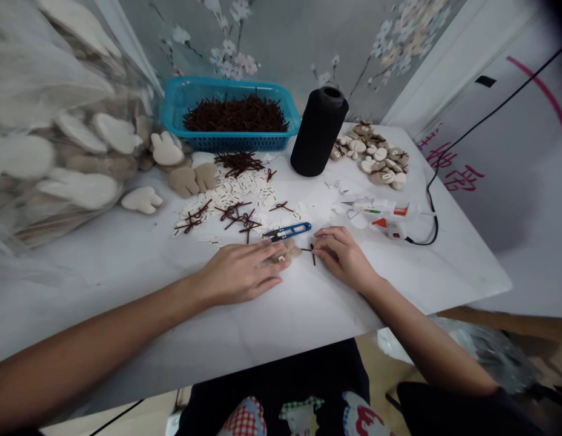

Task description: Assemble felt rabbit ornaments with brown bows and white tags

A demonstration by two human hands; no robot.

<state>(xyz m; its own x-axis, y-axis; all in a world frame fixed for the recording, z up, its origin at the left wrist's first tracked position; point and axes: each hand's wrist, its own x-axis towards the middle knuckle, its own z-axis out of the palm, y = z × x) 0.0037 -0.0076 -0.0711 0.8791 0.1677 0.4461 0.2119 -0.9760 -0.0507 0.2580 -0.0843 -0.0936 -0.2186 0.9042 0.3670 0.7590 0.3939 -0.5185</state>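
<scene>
The left hand (238, 274) lies spread over the beige padded shape (292, 250), already labelled, no bow visible on it; at its 3 o'clock, the right hand (345, 257) pinches a brown bow (314, 259). Bowed, labelled pieces (383, 176) sit at 2 o'clock, plain ones (184, 181) at 10

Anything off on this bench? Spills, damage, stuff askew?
Mostly the labels: loose, overlapping heap on the table, some strays, with bows strewn over them. Looks spilled, may just be the working pile. The glue gun lies on its side, wispy scraps near its nozzle. No breakage visible.
</scene>
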